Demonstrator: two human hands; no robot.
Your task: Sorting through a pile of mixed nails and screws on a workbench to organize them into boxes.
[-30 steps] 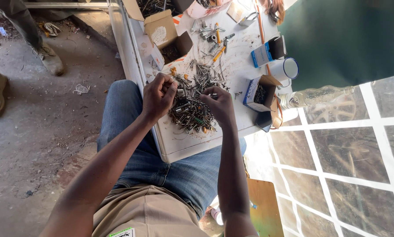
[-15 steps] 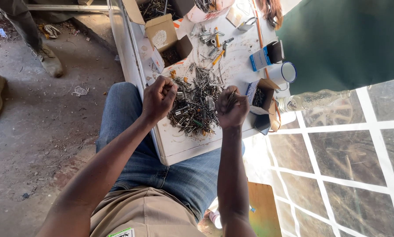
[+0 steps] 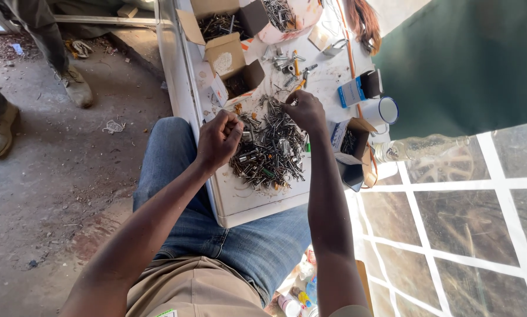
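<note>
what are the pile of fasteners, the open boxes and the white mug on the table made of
Fasteners: metal by the look, grey and glinting, some duller or darker.
Boxes: brown cardboard, matte, with folded flaps.
Mug: glossy white with a dark blue rim, probably enamelled metal, though it could be ceramic.

Left hand (image 3: pixel 217 140) fisted beside screw pile (image 3: pixel 269 155), contents hidden; right hand (image 3: pixel 304 110) fingertips hidden; pile pieces too small to tell.

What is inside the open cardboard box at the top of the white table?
The open cardboard box holds dark, thin metal pieces, probably screws or nails. Its flaps and shadow hide the bottom, so their depth cannot be seen.
</note>
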